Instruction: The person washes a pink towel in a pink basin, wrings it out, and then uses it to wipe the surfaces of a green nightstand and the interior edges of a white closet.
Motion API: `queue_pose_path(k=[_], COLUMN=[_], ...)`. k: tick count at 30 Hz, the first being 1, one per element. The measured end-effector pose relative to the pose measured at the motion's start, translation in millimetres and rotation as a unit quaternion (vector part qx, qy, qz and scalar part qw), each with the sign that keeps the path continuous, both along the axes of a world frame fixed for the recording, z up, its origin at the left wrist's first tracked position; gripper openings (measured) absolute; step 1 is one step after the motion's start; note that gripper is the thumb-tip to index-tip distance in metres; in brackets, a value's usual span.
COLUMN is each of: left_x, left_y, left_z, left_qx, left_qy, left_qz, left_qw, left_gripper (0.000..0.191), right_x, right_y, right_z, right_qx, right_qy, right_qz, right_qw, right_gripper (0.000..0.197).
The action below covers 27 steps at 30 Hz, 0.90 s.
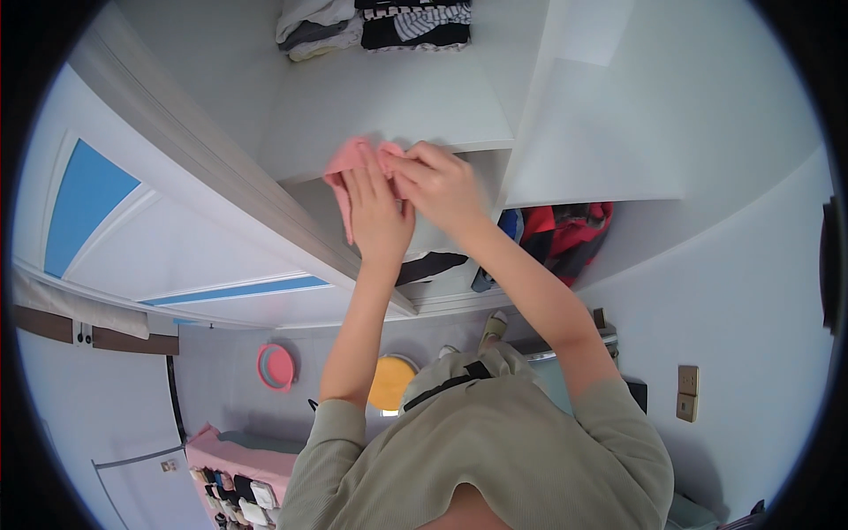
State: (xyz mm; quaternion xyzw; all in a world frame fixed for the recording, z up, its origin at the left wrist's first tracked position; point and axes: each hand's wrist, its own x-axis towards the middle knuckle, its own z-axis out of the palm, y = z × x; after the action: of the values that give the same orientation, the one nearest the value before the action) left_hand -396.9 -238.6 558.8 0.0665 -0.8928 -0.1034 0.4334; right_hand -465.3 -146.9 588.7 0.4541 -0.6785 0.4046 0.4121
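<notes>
A pink cloth (pixel 352 156) is bunched between my hands, in front of the edge of a white wardrobe shelf (pixel 397 99). My left hand (pixel 377 215) lies flat against it with the fingers pointing up, and part of the cloth hangs down on that hand's left side. With thumb and fingertips, my right hand (pixel 437 182) pinches a gathered fold of the same cloth. The fingers hide some of the fabric. Farther back on the shelf stand stacks of folded clothes (pixel 416 30), some striped and some black.
Red and dark clothes (pixel 563 232) fill a lower compartment at right. A black garment (pixel 434 266) lies low behind my arms. To the left is a white door with blue panels (pixel 93 205). A pink basin (pixel 275 367) and a yellow round stool (pixel 392 383) stand on the floor.
</notes>
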Motion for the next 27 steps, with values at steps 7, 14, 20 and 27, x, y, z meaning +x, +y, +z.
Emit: queue_pose_path(k=[7,14,20,27], left_x=[5,-22,-58,-75], left_y=[4,56,114,120], left_z=[6,11,3,-31], left_qx=[0.030,-0.031,-0.011,-0.024], left_qy=[0.042,-0.033,-0.026,0.004], left_qz=[0.024,-0.029,-0.141,-0.096], left_qw=[0.998,0.999,0.990,0.995], left_gripper=[0.081,0.080,0.077,0.080], right_x=[8,-28,-60,-81], right_y=[-17,66,130,146], right_z=[0,0,-15,-30], right_qx=[-0.007,0.002,-0.075,-0.049], right_qy=[-0.017,0.017,0.018,-0.167], right_qz=[-0.002,-0.012,-0.054,0.122], right_qw=[1.000,1.000,0.996,0.977], right_gripper=[0.021,0.026,0.025,0.027])
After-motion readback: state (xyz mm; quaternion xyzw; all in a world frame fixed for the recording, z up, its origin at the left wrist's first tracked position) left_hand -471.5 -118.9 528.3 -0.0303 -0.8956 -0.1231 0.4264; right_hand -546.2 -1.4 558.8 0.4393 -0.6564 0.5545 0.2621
